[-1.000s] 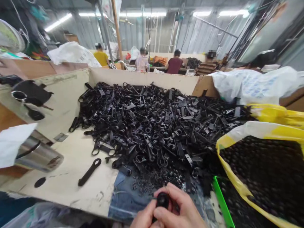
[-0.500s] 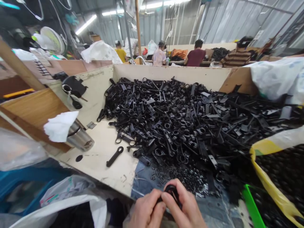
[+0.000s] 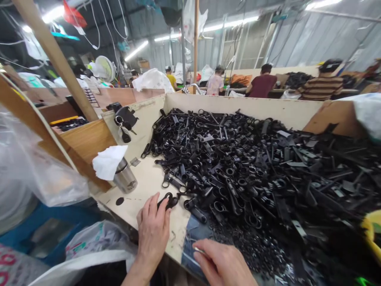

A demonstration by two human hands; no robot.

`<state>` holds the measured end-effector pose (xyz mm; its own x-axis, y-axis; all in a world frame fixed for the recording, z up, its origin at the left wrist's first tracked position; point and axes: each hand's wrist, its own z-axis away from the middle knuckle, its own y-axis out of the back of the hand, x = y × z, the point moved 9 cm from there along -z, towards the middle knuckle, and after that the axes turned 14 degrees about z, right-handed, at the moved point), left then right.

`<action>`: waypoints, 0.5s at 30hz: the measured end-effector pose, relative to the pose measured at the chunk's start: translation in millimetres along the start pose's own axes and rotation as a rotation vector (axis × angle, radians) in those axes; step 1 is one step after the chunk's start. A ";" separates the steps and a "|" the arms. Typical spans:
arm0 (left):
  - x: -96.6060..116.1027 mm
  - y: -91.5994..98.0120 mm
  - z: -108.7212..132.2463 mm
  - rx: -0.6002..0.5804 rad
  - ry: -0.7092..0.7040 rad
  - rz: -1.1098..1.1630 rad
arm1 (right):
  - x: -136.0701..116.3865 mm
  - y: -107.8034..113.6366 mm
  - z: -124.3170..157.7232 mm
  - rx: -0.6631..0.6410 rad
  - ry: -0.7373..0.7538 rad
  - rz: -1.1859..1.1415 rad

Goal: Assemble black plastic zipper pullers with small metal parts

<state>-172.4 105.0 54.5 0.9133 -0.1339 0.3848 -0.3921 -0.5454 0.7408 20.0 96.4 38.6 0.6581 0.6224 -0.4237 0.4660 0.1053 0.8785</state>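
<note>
Where cream tray [image 3: 139, 190] holds zipper pulls [image 3: 238, 171], co-workers [image 3: 321, 88] beyond.

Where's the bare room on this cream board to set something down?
Bare cream board lies between the brushed-steel tumbler and the black moulded-parts heap, just above your left hand. The heap is crowded, spreading right down to your right hand.

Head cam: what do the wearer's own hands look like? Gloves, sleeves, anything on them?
Bare, no gloves: neither the left hand nor the right hand shows a ring or tape. The left forearm is bare too, with no sleeve or watch in view.
</note>
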 end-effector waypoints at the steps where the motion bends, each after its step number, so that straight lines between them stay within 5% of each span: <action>1: -2.0 -5.2 -1.8 -0.018 -0.020 -0.019 | -3.5 3.2 -9.0 0.004 0.010 0.095; 5: -18.1 -1.6 -4.2 -0.020 0.039 0.040 | 2.8 14.7 -38.3 -0.003 -0.030 0.567; 9: -50.3 33.7 17.6 -0.019 0.132 0.131 | 17.2 10.9 -50.2 -0.042 -0.011 0.631; 12: -88.0 73.1 71.2 -0.001 0.281 0.135 | 21.6 5.0 -49.7 -0.009 0.071 0.656; 15: -114.1 101.4 154.8 -0.039 0.467 0.081 | 20.4 4.7 -45.3 0.065 0.135 0.706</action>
<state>-299.3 -63.1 0.5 0.7357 0.2159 0.6420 -0.4725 -0.5155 0.7149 8.8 144.7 44.1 0.7384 0.6159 0.2747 -0.0060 -0.4013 0.9159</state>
